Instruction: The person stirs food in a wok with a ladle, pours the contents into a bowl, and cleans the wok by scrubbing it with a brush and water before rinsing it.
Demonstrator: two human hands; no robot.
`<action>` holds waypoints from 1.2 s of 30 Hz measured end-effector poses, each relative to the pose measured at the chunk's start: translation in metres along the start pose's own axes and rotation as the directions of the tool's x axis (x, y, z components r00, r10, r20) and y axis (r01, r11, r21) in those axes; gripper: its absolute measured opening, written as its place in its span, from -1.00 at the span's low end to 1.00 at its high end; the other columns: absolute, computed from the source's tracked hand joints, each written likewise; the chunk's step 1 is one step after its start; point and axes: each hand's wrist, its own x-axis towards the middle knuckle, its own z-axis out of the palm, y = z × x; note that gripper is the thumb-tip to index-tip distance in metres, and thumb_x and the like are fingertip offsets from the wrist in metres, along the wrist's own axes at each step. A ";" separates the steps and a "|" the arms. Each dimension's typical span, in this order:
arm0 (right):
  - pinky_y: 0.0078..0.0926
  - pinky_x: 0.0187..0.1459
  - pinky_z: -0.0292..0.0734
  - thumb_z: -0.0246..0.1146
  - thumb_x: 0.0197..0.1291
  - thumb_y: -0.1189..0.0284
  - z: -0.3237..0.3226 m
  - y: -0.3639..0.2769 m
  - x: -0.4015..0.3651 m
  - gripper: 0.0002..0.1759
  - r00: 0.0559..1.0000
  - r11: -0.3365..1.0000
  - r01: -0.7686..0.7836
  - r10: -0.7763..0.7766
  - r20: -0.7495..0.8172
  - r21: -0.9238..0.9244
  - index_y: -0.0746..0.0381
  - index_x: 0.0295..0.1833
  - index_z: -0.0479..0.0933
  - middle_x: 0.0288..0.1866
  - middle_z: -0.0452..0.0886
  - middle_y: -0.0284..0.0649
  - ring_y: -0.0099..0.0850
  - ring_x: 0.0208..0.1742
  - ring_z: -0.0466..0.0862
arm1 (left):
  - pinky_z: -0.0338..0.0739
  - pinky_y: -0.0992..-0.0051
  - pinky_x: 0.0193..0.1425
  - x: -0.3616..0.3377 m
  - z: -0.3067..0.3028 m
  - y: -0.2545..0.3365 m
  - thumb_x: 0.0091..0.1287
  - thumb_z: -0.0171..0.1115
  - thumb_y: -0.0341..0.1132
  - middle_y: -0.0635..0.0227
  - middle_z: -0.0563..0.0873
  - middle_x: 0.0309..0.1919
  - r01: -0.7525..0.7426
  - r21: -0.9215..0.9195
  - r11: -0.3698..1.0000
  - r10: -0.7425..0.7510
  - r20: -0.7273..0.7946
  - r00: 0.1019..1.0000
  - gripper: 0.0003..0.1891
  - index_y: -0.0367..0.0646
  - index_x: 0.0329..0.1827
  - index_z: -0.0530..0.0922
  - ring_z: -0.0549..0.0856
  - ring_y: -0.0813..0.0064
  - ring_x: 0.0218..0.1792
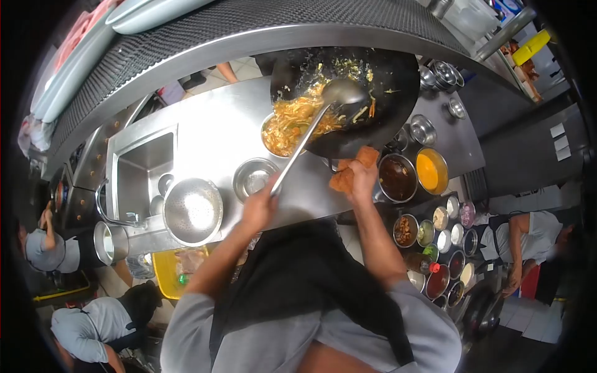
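Observation:
My left hand (259, 210) is closed round the long handle of a metal ladle (345, 92), whose bowl lies over the food inside a large black wok (392, 93). With an orange-brown cloth (368, 156) in its fingers, my right hand (360, 180) grips the wok at its near edge; the cloth hides most of the handle. The wok is tilted to the left. Stir-fried noodles (298, 118) with bits of vegetable spread from the wok into a metal bowl (266, 142) beneath its left rim. Scraps of food cling to the wok's inner wall.
A metal bowl (254, 179), a colander (193, 211) and a sink (118, 168) are to the left. Pots of dark sauce (397, 177) and orange liquid (433, 171) stand right, above several ingredient tubs. A shelf (249, 31) overhangs the counter. Other people work at both sides.

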 end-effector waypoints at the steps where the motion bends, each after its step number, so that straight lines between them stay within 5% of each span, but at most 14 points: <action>1: -0.37 -0.17 0.64 0.12 0.05 0.70 0.002 -0.002 -0.002 -0.61 1.000 1.000 0.011 -0.011 -0.015 0.001 0.31 0.05 0.44 -0.18 0.58 -0.22 -0.35 -0.21 0.68 | 0.57 0.09 -0.21 0.016 0.015 0.018 0.32 0.28 -0.46 -0.08 0.70 -0.31 -0.041 -0.048 0.998 0.038 -0.059 0.997 -0.23 0.16 0.60 0.21 0.71 -0.10 -0.30; 5: -0.38 -0.18 0.64 0.12 0.05 0.69 0.000 -0.003 0.001 -0.62 0.999 1.000 -0.029 0.029 0.016 -0.009 0.31 0.05 0.44 -0.18 0.58 -0.22 -0.34 -0.22 0.69 | 0.59 0.09 -0.16 0.012 0.037 0.030 0.32 0.32 -0.45 -0.06 0.71 -0.24 -0.122 -0.141 0.982 0.114 -0.069 0.991 -0.20 0.17 0.60 0.19 0.72 -0.08 -0.24; 9: -0.32 -0.20 0.68 0.11 0.07 0.67 -0.005 0.004 0.007 -0.59 0.999 1.000 -0.011 0.010 0.045 0.011 0.35 0.11 0.38 -0.17 0.62 -0.13 -0.27 -0.23 0.71 | 0.62 0.10 -0.21 -0.049 -0.017 -0.022 0.33 0.22 -0.48 0.03 0.73 -0.20 -0.151 0.109 0.983 0.161 -0.091 0.983 -0.37 0.08 0.50 0.39 0.73 -0.03 -0.28; 11: -0.31 -0.20 0.68 0.11 0.07 0.67 -0.008 0.006 0.008 -0.59 0.999 1.000 0.002 -0.002 0.040 0.014 0.35 0.11 0.38 -0.17 0.61 -0.13 -0.27 -0.23 0.71 | 0.63 0.12 -0.28 -0.072 -0.053 -0.047 0.28 0.21 -0.52 0.07 0.73 -0.25 0.045 0.269 0.962 -0.052 0.017 0.999 -0.34 0.13 0.48 0.42 0.73 0.00 -0.34; 14: -0.31 -0.19 0.68 0.10 0.08 0.68 -0.001 0.001 0.001 -0.60 0.999 0.999 0.045 -0.045 0.024 -0.003 0.35 0.09 0.40 -0.17 0.62 -0.13 -0.27 -0.24 0.71 | 0.61 0.12 -0.34 -0.052 -0.074 -0.042 0.25 0.22 -0.53 0.09 0.73 -0.29 -0.025 0.273 0.962 0.047 -0.073 0.996 -0.32 0.15 0.48 0.43 0.72 0.01 -0.38; 17: -0.36 -0.16 0.63 0.11 0.06 0.71 0.005 0.001 -0.002 -0.61 1.000 1.000 -0.003 0.003 0.008 0.019 0.31 0.06 0.45 -0.16 0.58 -0.23 -0.35 -0.20 0.68 | 0.60 0.05 -0.17 0.007 -0.045 -0.005 0.26 0.24 -0.52 -0.01 0.72 -0.26 -0.084 0.074 0.994 0.096 -0.172 0.980 -0.27 0.13 0.54 0.33 0.70 -0.11 -0.28; 19: -0.36 -0.15 0.64 0.10 0.06 0.72 0.005 0.001 -0.004 -0.59 1.000 1.000 -0.023 0.024 0.007 -0.016 0.31 0.09 0.45 -0.15 0.58 -0.23 -0.35 -0.20 0.68 | 0.57 0.01 -0.11 0.044 -0.021 0.024 0.28 0.25 -0.49 -0.06 0.72 -0.20 0.007 0.042 0.999 -0.003 -0.096 0.995 -0.24 0.12 0.58 0.24 0.70 -0.14 -0.23; 22: -0.36 -0.15 0.64 0.10 0.06 0.72 0.003 0.005 -0.003 -0.58 1.000 1.000 0.013 -0.013 0.023 0.016 0.32 0.11 0.44 -0.13 0.59 -0.21 -0.34 -0.20 0.68 | 0.55 -0.01 -0.13 0.055 0.004 0.042 0.31 0.24 -0.45 -0.08 0.71 -0.16 -0.057 -0.090 0.994 0.042 -0.161 0.986 -0.24 0.18 0.59 0.21 0.70 -0.12 -0.23; 25: -0.31 -0.20 0.67 0.10 0.06 0.69 0.009 0.000 -0.005 -0.59 0.997 0.996 0.071 -0.070 -0.007 0.062 0.35 0.10 0.41 -0.18 0.61 -0.12 -0.29 -0.24 0.71 | 0.58 0.02 -0.13 -0.001 -0.028 0.011 0.29 0.21 -0.47 -0.03 0.71 -0.21 0.090 0.179 0.980 -0.084 -0.044 0.996 -0.27 0.25 0.55 0.30 0.71 -0.09 -0.24; 29: -0.36 -0.15 0.64 0.12 0.08 0.70 -0.013 0.008 -0.002 -0.57 1.000 1.000 -0.016 0.016 0.022 0.016 0.32 0.12 0.43 -0.14 0.59 -0.20 -0.34 -0.19 0.68 | 0.61 0.08 -0.21 -0.065 -0.092 -0.021 0.27 0.25 -0.46 0.10 0.71 -0.35 0.077 0.279 0.957 -0.067 -0.042 0.997 -0.36 0.21 0.45 0.46 0.73 0.00 -0.30; 36: -0.32 -0.30 0.68 0.09 0.03 0.69 -0.008 0.006 -0.007 -0.56 0.999 0.997 0.052 -0.051 0.020 -0.057 0.34 0.11 0.40 -0.23 0.60 -0.12 -0.28 -0.31 0.70 | 0.58 0.02 -0.21 0.038 -0.049 0.012 0.30 0.25 -0.44 0.01 0.73 -0.31 0.010 0.130 0.991 0.014 -0.182 0.983 -0.28 0.14 0.56 0.29 0.71 -0.10 -0.30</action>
